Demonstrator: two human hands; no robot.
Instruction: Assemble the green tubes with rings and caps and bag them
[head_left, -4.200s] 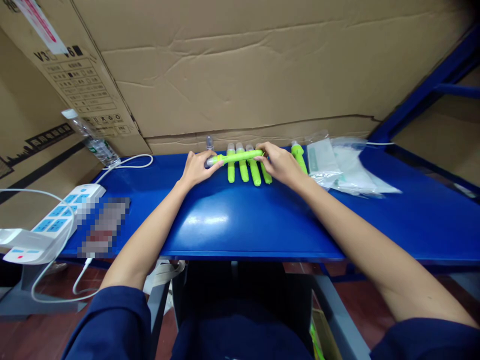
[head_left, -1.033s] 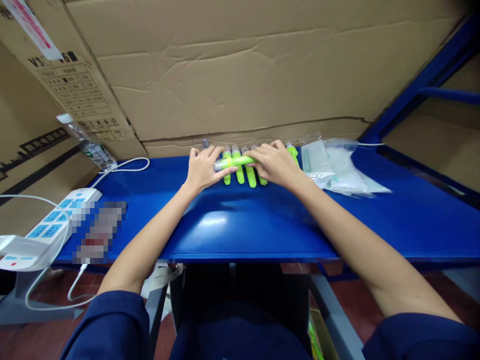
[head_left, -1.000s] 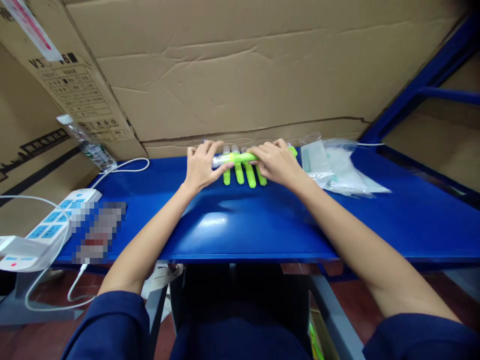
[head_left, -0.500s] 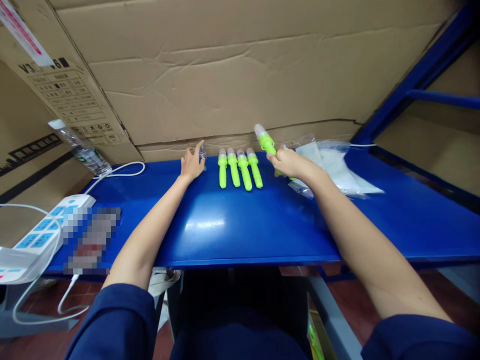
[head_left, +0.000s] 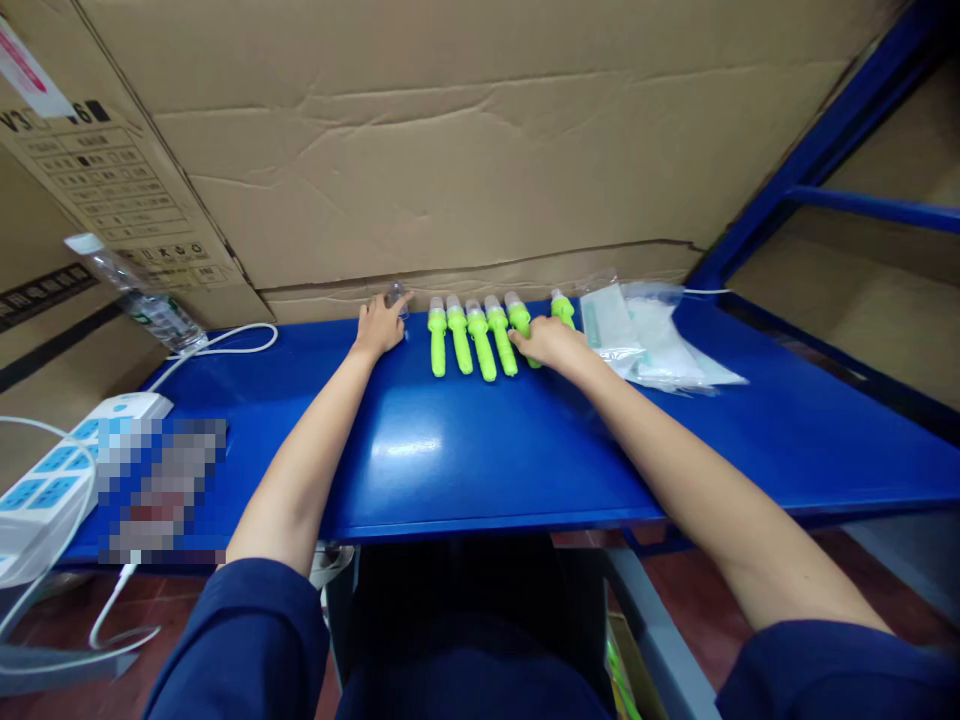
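Note:
My right hand (head_left: 551, 342) is closed around a lime-green stick with a clear cap (head_left: 517, 315), which lies at the right end of a row. Several matching green sticks (head_left: 480, 342) lie side by side to its left, caps towards the cardboard. Beyond my right hand another green stick (head_left: 562, 309) shows partly; the hand hides its lower end. My left hand (head_left: 381, 325) rests at the back of the table, left of the row, fingers apart. At its fingertips is a small clear plastic piece (head_left: 399, 298), whose kind I cannot make out.
Clear plastic bags with white contents (head_left: 652, 335) lie on the blue table (head_left: 480, 470) to the right. At the left are a power strip (head_left: 71, 460), a pixelated object (head_left: 169, 480) with a plugged-in cable, and a leaning plastic bottle (head_left: 150, 305). Cardboard (head_left: 450, 150) stands along the back.
My right hand has moved left and lowered its green stick onto the table at the row's right end. The other stick beyond that hand shows more clearly. My left hand stays nearly in place.

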